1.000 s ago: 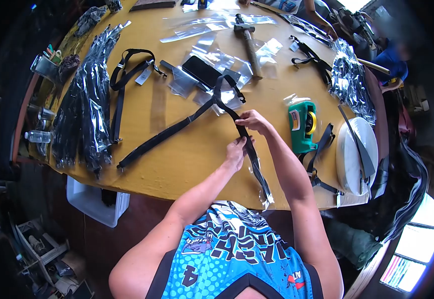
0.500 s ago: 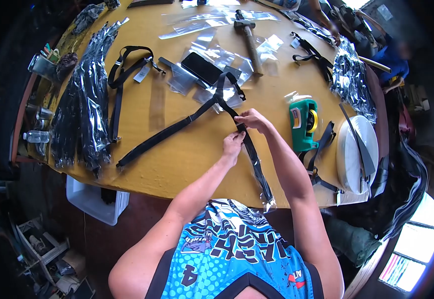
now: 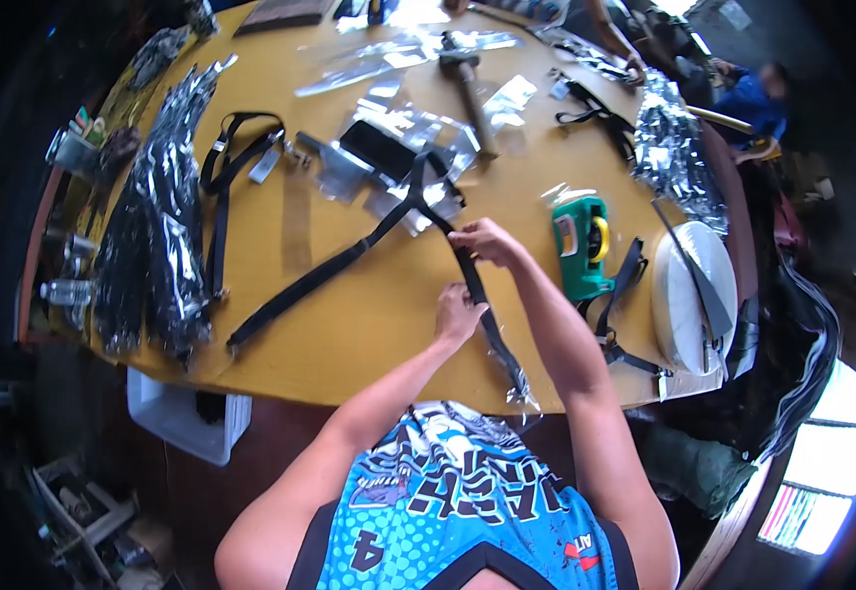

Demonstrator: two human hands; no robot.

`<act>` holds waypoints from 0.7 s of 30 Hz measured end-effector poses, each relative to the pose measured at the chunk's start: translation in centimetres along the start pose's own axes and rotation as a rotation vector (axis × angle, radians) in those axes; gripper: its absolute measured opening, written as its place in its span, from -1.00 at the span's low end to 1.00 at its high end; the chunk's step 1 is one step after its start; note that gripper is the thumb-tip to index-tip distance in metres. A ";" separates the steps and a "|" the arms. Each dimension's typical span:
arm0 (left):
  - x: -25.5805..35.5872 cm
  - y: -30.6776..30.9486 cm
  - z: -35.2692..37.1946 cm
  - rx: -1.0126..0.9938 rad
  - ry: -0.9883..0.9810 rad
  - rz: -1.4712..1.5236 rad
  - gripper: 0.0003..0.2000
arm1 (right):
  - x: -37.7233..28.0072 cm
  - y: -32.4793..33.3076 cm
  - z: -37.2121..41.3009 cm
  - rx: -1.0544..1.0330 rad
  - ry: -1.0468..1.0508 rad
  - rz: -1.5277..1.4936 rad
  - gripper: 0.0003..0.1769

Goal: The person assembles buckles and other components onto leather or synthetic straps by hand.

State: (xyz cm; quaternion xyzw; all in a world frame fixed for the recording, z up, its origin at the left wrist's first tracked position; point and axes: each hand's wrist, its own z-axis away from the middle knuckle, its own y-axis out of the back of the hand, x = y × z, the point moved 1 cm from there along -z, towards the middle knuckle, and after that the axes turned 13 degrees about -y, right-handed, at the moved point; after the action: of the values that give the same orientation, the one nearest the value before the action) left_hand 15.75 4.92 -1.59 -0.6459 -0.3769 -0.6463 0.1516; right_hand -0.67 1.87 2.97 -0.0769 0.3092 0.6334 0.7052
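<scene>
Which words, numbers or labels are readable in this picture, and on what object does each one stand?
"4": on the blue jersey, seen upside down.
Big lettering across the jersey: upside down and creased, not readable.
Small red patch on the jersey: blurred.
Label on the green tape dispenser: too small.
White tag on another strap: blurred.
Black strap between left hand and right hand: no text seen.
</scene>
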 end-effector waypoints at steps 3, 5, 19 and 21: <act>0.0 -0.3 -0.4 0.039 -0.032 -0.018 -0.75 | -0.3 0.3 1.4 0.018 -0.018 0.037 -0.56; -0.5 -0.1 -0.8 -0.028 -0.035 -0.091 -0.74 | -0.1 0.2 1.2 0.067 0.030 0.075 -0.57; 0.3 1.7 -4.0 -0.244 0.381 0.372 -0.56 | 0.1 -0.1 1.2 0.067 0.055 0.107 -0.57; 0.0 1.6 -4.2 -0.264 0.414 0.462 -0.56 | 0.3 0.0 1.5 0.066 0.078 0.141 -0.56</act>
State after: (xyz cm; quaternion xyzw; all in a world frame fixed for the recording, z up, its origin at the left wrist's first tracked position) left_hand 13.85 1.00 -0.62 -0.5832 -0.0947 -0.7558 0.2822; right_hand -0.15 2.85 4.00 -0.0562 0.3616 0.6677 0.6483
